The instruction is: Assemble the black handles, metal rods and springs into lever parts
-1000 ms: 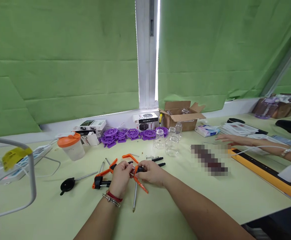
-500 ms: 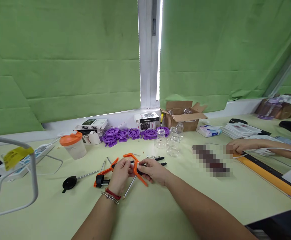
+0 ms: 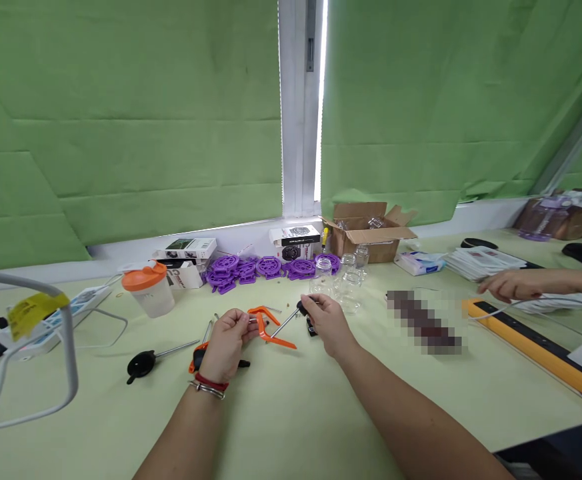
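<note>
My left hand is closed on an orange plastic bracket, gripping it at its left side. Between finger and thumb, my right hand pinches the black end of a thin metal rod, whose other end reaches the bracket; whether it passes through, I cannot tell. A small black part lies just under my right fingers, with a spring partly hidden there. Under and beside my left hand are more orange and black parts, partly covered. Farther left rests a black round lid with a metal rod.
Behind my hands stand purple plastic rings, glass jars and an open cardboard box. A shaker cup and a power strip are at left. At right, a co-worker's hand hovers by an orange-black bar.
My right hand has moved right and up from the bracket, with the black-ended rod now slanting between them. My left hand has shifted slightly left. The co-worker's hand has moved right.
</note>
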`<state>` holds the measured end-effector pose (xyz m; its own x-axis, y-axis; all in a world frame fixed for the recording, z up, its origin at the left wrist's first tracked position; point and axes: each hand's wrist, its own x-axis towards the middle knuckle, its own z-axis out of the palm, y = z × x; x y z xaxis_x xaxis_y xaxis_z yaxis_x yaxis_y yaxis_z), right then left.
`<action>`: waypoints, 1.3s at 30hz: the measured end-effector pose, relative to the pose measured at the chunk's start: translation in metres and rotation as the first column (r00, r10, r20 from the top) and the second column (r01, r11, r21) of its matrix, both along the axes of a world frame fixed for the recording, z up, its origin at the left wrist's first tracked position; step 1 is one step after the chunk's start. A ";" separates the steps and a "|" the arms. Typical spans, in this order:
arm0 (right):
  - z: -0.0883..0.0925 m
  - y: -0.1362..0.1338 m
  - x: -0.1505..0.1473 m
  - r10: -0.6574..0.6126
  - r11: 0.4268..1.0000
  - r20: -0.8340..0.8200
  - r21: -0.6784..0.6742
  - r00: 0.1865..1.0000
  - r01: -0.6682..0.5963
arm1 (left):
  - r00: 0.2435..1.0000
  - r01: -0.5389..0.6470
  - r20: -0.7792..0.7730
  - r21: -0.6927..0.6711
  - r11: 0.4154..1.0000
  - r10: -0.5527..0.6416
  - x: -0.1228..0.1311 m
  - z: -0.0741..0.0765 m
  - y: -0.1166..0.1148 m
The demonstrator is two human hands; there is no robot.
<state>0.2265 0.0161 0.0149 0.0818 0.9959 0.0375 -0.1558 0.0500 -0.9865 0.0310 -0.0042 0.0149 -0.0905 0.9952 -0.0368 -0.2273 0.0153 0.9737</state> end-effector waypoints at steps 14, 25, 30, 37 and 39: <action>-0.001 -0.012 -0.014 0.228 0.973 -0.061 0.034 0.972 -0.227 | 0.997 0.070 -0.043 0.059 0.996 -0.067 0.020 -0.004 -0.007; -0.004 0.003 0.001 -0.016 1.000 -0.221 -0.002 0.975 0.016 | 0.930 -0.354 0.157 0.137 0.925 0.333 -0.017 0.008 0.005; -0.008 -0.011 -0.013 0.097 0.987 -0.011 0.128 0.995 -0.095 | 0.804 -0.538 0.408 0.189 0.821 0.433 -0.055 0.021 0.011; -0.008 -0.055 -0.045 0.023 0.619 0.645 0.591 0.764 -0.517 | 0.669 -0.627 0.610 0.155 0.764 0.425 -0.102 0.042 0.000; -0.012 -0.062 -0.067 -0.092 0.405 0.776 0.602 0.624 -0.688 | 0.653 -0.655 0.627 0.186 0.733 0.424 -0.117 0.048 -0.005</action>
<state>0.1598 -0.0463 0.0027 -0.6482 0.3612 0.6703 0.2326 0.9322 -0.2774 -0.0856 -0.0096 0.0628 -0.6967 0.7102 0.1009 -0.5288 -0.6036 0.5967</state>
